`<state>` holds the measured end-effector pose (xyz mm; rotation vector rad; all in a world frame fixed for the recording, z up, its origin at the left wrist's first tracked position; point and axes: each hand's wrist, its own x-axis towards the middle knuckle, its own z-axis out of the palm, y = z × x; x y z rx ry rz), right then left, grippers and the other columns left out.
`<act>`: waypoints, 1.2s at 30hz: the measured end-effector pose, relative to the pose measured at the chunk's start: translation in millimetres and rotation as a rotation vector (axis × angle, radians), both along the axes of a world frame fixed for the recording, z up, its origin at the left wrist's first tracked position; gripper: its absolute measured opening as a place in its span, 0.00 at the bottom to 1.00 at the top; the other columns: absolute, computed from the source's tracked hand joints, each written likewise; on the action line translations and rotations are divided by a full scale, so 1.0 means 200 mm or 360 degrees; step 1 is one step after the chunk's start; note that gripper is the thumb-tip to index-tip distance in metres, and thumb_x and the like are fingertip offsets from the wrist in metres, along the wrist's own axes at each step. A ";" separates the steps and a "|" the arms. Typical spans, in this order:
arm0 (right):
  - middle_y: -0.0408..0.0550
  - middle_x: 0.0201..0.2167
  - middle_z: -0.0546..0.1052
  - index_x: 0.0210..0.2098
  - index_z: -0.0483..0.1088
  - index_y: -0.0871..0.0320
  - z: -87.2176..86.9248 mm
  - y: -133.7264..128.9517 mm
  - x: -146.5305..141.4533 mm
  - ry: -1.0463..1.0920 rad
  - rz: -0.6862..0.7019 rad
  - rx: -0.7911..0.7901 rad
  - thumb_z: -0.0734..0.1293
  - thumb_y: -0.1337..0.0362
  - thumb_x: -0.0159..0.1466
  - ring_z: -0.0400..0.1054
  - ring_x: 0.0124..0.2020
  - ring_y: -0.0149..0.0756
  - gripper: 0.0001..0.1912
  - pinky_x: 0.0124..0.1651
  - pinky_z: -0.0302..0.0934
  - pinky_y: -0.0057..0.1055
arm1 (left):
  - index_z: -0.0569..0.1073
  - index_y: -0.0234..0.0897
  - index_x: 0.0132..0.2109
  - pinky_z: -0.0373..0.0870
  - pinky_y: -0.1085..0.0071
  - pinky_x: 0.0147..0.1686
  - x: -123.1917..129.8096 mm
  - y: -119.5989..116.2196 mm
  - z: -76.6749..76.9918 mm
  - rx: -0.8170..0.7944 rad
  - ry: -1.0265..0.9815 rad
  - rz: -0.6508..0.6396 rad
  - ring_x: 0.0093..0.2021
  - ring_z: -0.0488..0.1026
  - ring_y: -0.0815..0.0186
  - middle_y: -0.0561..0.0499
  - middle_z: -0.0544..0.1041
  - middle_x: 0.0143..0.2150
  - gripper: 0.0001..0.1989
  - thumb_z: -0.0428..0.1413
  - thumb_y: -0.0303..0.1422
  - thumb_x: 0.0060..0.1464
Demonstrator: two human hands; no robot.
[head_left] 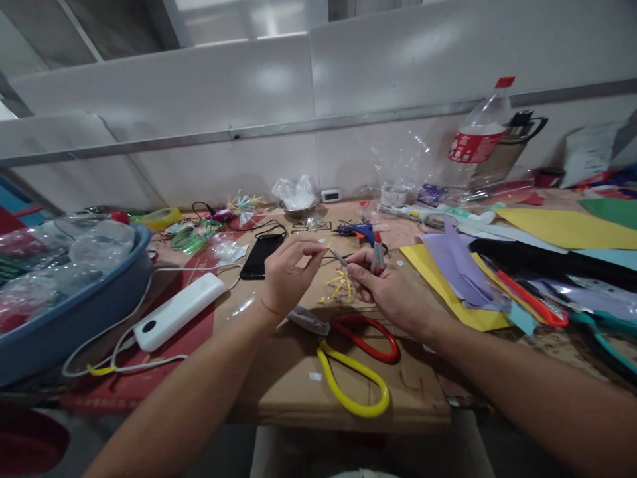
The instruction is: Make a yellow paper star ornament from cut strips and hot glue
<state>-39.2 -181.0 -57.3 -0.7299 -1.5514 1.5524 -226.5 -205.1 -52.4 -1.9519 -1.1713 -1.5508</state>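
Observation:
My right hand [371, 275] is closed around pliers [378, 255] with red-and-grey handles, their thin tip pointing left. Facing it, my left hand [293, 269] pinches something tiny and yellowish at its fingertips, right by the tip of the tool; what it is cannot be made out. Below and between the hands, a small piece with yellow spokes [341, 287] lies on the cardboard [279, 392]. Large scissors [355, 398] with one red and one yellow handle rest open nearer the front edge.
On the left are a blue basin [104, 299] of plastic bottles, a white power strip [182, 312] and a black phone [261, 255]. A blue glue gun [359, 231] lies behind my hands. Coloured sheets [462, 272], more tools and a bottle [475, 143] are at right.

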 end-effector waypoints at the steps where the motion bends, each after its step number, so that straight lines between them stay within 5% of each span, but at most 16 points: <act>1: 0.34 0.21 0.61 0.36 0.65 0.56 0.01 0.00 0.00 -0.0012 -0.0020 0.0023 0.71 0.50 0.59 0.53 0.19 0.24 0.18 0.21 0.47 0.25 | 0.76 0.38 0.34 0.74 0.70 0.40 0.00 0.00 0.00 -0.0025 -0.0031 -0.0012 0.37 0.78 0.67 0.51 0.81 0.34 0.03 0.60 0.27 0.56; 5: 0.34 0.21 0.61 0.34 0.65 0.56 0.03 -0.02 0.00 0.0006 -0.0034 0.0018 0.71 0.53 0.59 0.51 0.19 0.23 0.16 0.21 0.47 0.25 | 0.76 0.38 0.34 0.74 0.70 0.40 0.00 0.01 -0.01 -0.0199 -0.0238 -0.0061 0.36 0.77 0.68 0.50 0.81 0.34 0.02 0.60 0.28 0.56; 12: 0.32 0.18 0.60 0.33 0.62 0.56 0.06 -0.04 -0.01 0.0323 0.0225 -0.0575 0.74 0.56 0.56 0.43 0.14 0.18 0.18 0.16 0.35 0.21 | 0.77 0.36 0.36 0.73 0.71 0.33 0.02 0.03 -0.05 -0.0530 -0.0609 -0.0143 0.29 0.77 0.68 0.50 0.79 0.30 0.04 0.61 0.33 0.56; 17: 0.31 0.17 0.60 0.32 0.61 0.56 0.07 -0.04 -0.01 0.0384 0.0250 -0.0770 0.76 0.59 0.52 0.41 0.13 0.16 0.20 0.15 0.35 0.18 | 0.76 0.35 0.35 0.71 0.73 0.31 0.03 0.04 -0.05 -0.0583 -0.0646 -0.0084 0.27 0.76 0.69 0.50 0.79 0.29 0.05 0.61 0.33 0.55; 24: 0.31 0.17 0.59 0.30 0.61 0.57 0.07 -0.06 -0.02 0.0404 0.0251 -0.0813 0.74 0.61 0.56 0.41 0.13 0.16 0.17 0.15 0.37 0.17 | 0.76 0.36 0.35 0.70 0.72 0.35 0.02 0.04 -0.04 -0.0348 -0.0329 0.0142 0.31 0.75 0.69 0.51 0.79 0.31 0.03 0.59 0.30 0.56; 28: 0.32 0.18 0.61 0.33 0.64 0.56 0.06 -0.08 -0.04 0.0316 0.0089 -0.0565 0.73 0.59 0.57 0.47 0.15 0.19 0.14 0.17 0.42 0.19 | 0.76 0.36 0.34 0.70 0.71 0.37 0.05 0.02 -0.02 -0.0275 -0.0278 0.0168 0.31 0.75 0.69 0.51 0.79 0.30 0.03 0.59 0.30 0.56; 31: 0.33 0.19 0.61 0.35 0.65 0.56 0.06 -0.10 -0.05 0.0257 -0.0032 -0.0447 0.72 0.58 0.58 0.49 0.16 0.20 0.13 0.17 0.41 0.20 | 0.76 0.36 0.35 0.70 0.72 0.34 0.04 0.03 0.00 -0.0453 -0.0514 0.0053 0.29 0.75 0.69 0.52 0.79 0.28 0.04 0.60 0.32 0.56; 36: 0.30 0.17 0.56 0.33 0.61 0.54 0.08 -0.11 -0.02 0.0397 0.0294 -0.0729 0.74 0.59 0.56 0.41 0.15 0.20 0.17 0.17 0.35 0.22 | 0.75 0.35 0.33 0.69 0.74 0.32 -0.07 0.09 0.05 -0.0591 -0.1153 -0.0118 0.28 0.73 0.71 0.52 0.77 0.27 0.06 0.63 0.33 0.52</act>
